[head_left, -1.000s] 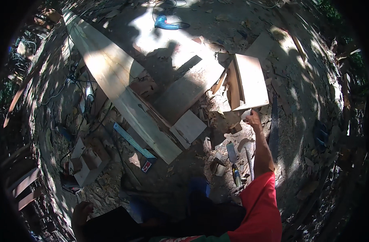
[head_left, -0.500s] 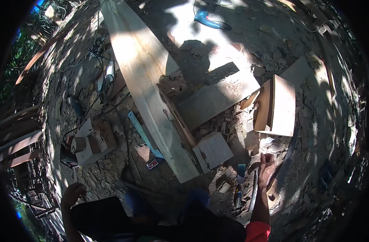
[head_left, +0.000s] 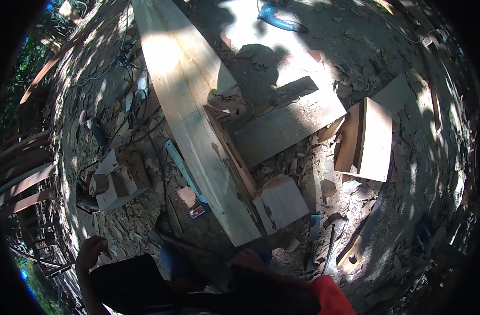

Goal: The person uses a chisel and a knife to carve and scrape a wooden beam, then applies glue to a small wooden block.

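Note:
My left hand (head_left: 93,252) is at the lower left with its fingers curled in, above the chip-covered ground; whatever it may hold is too small to make out. My right arm, in a red sleeve, reaches leftward across my lap. In shadow beside my foot lies my right hand (head_left: 249,259), its fingers too dark to read. Ahead of it the near end of a long tapering wooden plank (head_left: 198,121) rests next to a squarish wood block (head_left: 283,205). Right of the block are a blue-ended flat tool (head_left: 314,228), a long thin tool (head_left: 330,247) and a handsaw (head_left: 351,256) with a wooden handle.
A wide board (head_left: 287,128) and a curved wooden piece (head_left: 375,142) lie to the right. Leftward are a blue straightedge (head_left: 179,165), a small box (head_left: 197,211), an angular wood block (head_left: 119,181) and tangled cords. A blue power tool (head_left: 275,18) lies far off.
My right hand has left the spot beside the saw and moved left across my lap to near my foot. My left hand stays almost where it was.

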Tool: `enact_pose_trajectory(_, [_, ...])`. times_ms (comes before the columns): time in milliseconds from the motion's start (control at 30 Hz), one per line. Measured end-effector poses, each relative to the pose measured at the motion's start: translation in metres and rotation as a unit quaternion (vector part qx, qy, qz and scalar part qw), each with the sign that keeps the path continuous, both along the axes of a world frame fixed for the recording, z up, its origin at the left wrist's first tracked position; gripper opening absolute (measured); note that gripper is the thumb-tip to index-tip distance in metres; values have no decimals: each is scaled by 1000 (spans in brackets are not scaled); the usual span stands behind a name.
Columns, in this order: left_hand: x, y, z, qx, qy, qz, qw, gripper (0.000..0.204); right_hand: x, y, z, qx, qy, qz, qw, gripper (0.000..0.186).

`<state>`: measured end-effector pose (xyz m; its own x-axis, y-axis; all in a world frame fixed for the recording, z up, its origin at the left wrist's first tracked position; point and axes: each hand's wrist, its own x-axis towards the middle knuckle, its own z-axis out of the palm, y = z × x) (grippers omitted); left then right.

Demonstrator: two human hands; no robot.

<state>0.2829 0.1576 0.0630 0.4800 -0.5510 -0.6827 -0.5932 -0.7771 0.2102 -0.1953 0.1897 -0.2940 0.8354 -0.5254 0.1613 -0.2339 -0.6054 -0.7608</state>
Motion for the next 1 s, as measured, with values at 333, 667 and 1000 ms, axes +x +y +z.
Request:
enact_pose_trajectory(333, [-11,-14,5,-25,8,-3,1000,34,0,-8,11,21,7,-13,1000,38])
enact_pose_trajectory(667, [-1,-1,5,-18,-4,2,1000,31,6,-11,21,75,-22,-22,997,35])
enact_pose_trajectory(1000, [4,2,2,-30,20,9,999,31,4,-7,11,72,-29,-13,997,41])
